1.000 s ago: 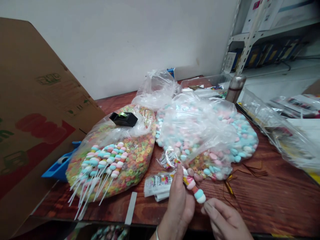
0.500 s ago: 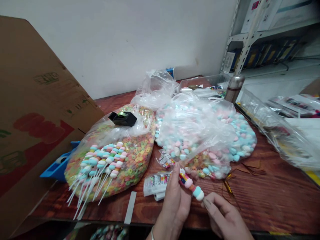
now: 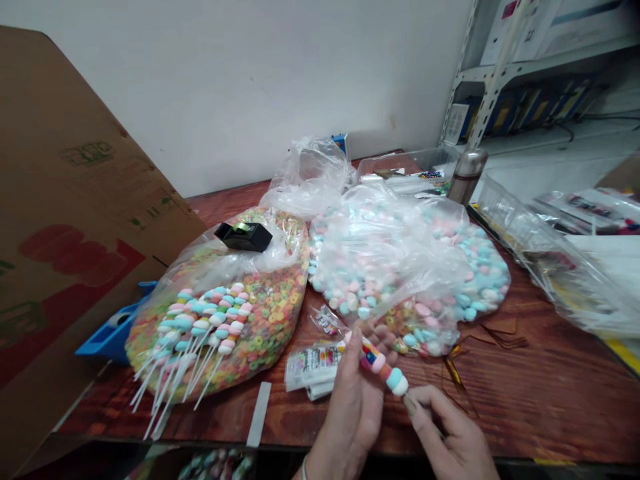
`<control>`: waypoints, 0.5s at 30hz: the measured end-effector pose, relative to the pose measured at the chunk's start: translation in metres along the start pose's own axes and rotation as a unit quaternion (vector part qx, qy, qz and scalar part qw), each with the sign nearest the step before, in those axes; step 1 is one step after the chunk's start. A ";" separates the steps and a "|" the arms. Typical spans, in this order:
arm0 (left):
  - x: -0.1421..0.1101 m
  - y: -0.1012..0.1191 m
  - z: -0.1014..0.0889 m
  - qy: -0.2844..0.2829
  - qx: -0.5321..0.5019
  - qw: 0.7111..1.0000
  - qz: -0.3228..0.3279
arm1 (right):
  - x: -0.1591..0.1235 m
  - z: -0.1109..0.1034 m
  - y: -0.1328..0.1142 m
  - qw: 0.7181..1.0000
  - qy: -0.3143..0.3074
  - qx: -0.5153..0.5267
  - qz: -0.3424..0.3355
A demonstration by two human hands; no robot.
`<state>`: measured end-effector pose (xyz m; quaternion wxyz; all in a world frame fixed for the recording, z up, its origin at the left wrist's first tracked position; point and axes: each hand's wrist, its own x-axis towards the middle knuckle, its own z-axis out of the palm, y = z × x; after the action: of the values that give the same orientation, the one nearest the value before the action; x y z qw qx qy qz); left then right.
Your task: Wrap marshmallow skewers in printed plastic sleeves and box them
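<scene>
A candy skewer (image 3: 383, 369) of pink, orange, blue and white marshmallows and rings slants down to the right between my hands; a colourful printed piece sits near its upper end. My left hand (image 3: 355, 393) is closed around that upper part, thumb on one side and fingers curled behind. At the lower end, my right hand (image 3: 443, 427) pinches just below the white marshmallow; the stick there is mostly hidden by the fingers. Small printed plastic packets (image 3: 313, 363) lie just left of my left hand.
Finished-looking marshmallow skewers (image 3: 205, 320) lie on a bag of coloured rings (image 3: 277, 313), beside a black tape dispenser (image 3: 244, 237). A large marshmallow bag (image 3: 395, 247) fills the middle. Around them are a blue dispenser (image 3: 107, 337), a cardboard box (image 3: 75, 200), gold twist ties (image 3: 455, 373) and a metal flask (image 3: 467, 177).
The view has shifted slightly. Both hands keep their grip on the skewer, which stays in nearly the same place, with the left fingers a little more spread.
</scene>
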<state>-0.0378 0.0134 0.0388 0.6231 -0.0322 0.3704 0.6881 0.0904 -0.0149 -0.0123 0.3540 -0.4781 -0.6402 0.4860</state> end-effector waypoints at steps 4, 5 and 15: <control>0.006 0.011 -0.006 -0.018 -0.014 1.000 0.020 | 0.006 -0.006 -0.002 0.978 -0.068 0.159 0.113; 0.007 0.013 -0.006 -0.011 -0.015 1.000 0.013 | 0.007 -0.006 -0.002 0.968 -0.084 0.196 0.136; 0.003 0.003 0.011 0.081 -0.067 0.994 0.008 | -0.001 -0.004 0.002 0.999 -0.037 0.015 0.027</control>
<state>-0.0364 0.0216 0.0462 0.5819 -0.1262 0.3728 0.7117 0.0946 -0.0144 -0.0133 0.3241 -0.4716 -0.6322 0.5223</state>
